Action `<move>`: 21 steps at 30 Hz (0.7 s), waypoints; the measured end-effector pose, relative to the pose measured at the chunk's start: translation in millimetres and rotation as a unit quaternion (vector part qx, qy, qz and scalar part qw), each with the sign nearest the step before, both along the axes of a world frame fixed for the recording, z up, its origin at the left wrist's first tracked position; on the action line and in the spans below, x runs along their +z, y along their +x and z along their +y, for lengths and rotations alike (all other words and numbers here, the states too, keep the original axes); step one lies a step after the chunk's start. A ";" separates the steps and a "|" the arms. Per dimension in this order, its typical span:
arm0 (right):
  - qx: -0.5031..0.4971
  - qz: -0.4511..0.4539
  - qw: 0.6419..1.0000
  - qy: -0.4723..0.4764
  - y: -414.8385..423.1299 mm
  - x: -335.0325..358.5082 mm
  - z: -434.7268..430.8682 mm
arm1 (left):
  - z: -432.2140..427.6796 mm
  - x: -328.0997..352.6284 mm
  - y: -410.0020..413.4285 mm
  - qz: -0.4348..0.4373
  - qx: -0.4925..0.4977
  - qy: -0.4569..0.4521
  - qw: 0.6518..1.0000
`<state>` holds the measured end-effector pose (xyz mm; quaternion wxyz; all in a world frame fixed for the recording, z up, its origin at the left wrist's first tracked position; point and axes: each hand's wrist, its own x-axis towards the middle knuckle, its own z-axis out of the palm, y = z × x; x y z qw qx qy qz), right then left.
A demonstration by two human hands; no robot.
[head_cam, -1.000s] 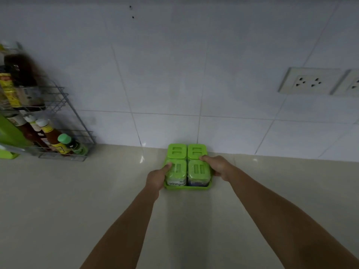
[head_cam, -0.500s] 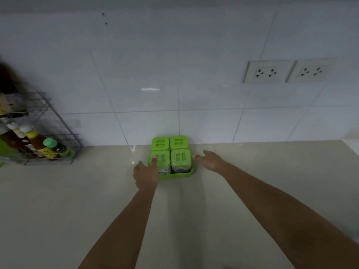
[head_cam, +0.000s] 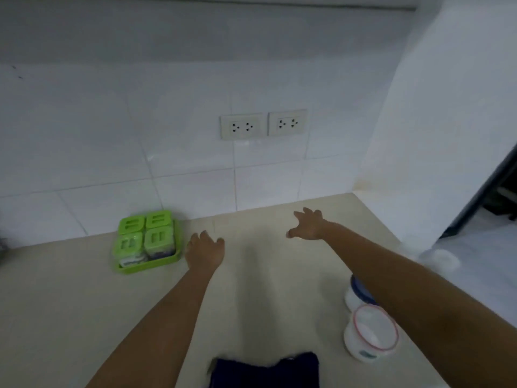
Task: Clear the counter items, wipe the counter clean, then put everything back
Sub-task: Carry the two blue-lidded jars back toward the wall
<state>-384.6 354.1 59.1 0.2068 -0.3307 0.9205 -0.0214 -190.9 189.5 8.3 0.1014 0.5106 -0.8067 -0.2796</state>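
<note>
Your left hand (head_cam: 204, 254) is just beside the green tray (head_cam: 145, 267), fingers loosely curled, holding nothing; your right hand (head_cam: 307, 226) spreads its fingers, empty.

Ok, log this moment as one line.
left hand: open, beside green spice-jar tray | right hand: open, over counter | dark blue cloth: on counter, untouched

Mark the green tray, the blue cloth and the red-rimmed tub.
green tray (head_cam: 148, 265): head view, on its front wall.
blue cloth (head_cam: 265, 371): head view, on the middle of the cloth.
red-rimmed tub (head_cam: 373, 331): head view, on the lid's centre.
</note>
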 end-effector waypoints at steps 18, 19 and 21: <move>0.019 -0.021 0.996 0.086 -85.3 -9.9 260.4 | 276.5 -3.2 -156.9 -0.087 -0.422 0.118 0.895; 0.041 0.006 0.993 0.106 -80.9 -14.2 264.1 | 281.4 -7.5 -156.7 -0.125 -0.434 0.084 0.888; 0.073 0.055 0.986 0.137 -73.1 -22.6 268.8 | 287.5 -15.5 -154.9 -0.157 -0.442 0.029 0.883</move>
